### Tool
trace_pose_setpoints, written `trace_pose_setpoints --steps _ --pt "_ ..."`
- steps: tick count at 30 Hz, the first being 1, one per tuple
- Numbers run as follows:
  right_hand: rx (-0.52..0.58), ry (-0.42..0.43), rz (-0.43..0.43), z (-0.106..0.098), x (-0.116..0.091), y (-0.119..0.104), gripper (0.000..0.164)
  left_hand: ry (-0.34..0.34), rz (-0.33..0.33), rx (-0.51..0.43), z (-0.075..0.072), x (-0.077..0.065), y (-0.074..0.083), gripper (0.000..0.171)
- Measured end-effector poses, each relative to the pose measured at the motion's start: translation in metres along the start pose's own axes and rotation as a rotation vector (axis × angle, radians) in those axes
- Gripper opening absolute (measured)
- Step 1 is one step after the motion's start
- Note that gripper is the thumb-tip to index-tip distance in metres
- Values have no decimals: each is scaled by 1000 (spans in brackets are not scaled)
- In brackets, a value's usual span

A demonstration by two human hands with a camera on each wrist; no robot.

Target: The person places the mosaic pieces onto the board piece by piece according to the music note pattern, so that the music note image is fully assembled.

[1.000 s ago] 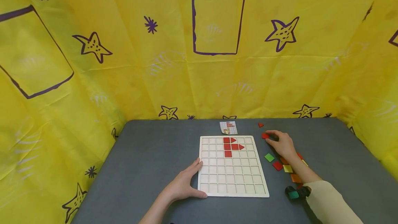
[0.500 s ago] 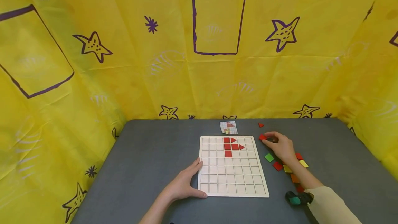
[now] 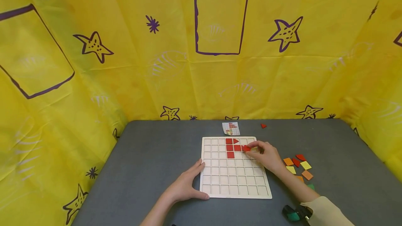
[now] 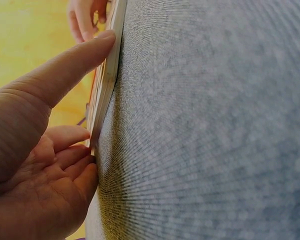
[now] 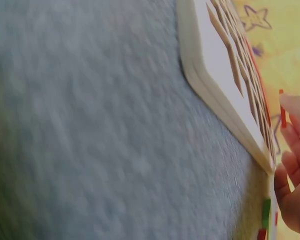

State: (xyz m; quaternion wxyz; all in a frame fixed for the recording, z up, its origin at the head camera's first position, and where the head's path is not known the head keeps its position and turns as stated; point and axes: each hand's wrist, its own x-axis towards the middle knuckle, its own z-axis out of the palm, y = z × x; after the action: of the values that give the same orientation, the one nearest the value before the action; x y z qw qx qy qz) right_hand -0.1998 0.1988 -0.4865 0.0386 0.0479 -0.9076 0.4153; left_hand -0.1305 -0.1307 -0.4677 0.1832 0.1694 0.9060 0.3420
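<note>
A white grid board [image 3: 216, 172] lies on the dark table. Red square tiles [image 3: 230, 155] and a red triangle tile [image 3: 236, 141] fill some of its upper cells. My left hand [image 3: 186, 185] rests at the board's lower left corner, thumb on the near edge and fingers along the left side; the left wrist view shows the thumb [image 4: 75, 62] stretched straight. Over the board's upper right part, my right hand [image 3: 266, 155] pinches a red tile [image 3: 246, 148] between thumb and fingertips. In the right wrist view this tile [image 5: 283, 109] appears edge-on, raised above the board.
Behind the board lies a small printed card [image 3: 230, 128] with a coloured grid pattern. A loose red triangle [image 3: 263, 126] is to its right. Several orange, yellow, red and green tiles [image 3: 305, 165] lie right of the board, partly behind my right forearm. A yellow patterned cloth [image 3: 201, 86] hangs behind the table.
My right hand has carried the red tile left and slightly nearer, from the table beside the board to over its upper right cells. My left hand has stayed in place.
</note>
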Motion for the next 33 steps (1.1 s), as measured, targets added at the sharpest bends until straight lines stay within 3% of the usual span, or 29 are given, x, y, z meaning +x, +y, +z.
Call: trace_pose_setpoints --steps 3,10,15,25,28,33 --pt "5 -23 -61 8 -2 -3 26 1 2 -3 0 0 0 107" --pt "-40 -30 -310 15 -3 -7 14 -5 2 -9 0 -1 1 108" --pt "-58 -42 -364 16 -2 -10 11 -5 4 -16 -1 0 0 108" --pt "-54 -41 -391 16 -2 -9 11 -4 3 -20 0 0 0 109" --pt "-19 -32 -323 13 2 -6 10 -4 4 -18 0 0 0 108" --pt "22 -2 -141 0 10 -1 13 1 -2 -22 1 0 0 108"
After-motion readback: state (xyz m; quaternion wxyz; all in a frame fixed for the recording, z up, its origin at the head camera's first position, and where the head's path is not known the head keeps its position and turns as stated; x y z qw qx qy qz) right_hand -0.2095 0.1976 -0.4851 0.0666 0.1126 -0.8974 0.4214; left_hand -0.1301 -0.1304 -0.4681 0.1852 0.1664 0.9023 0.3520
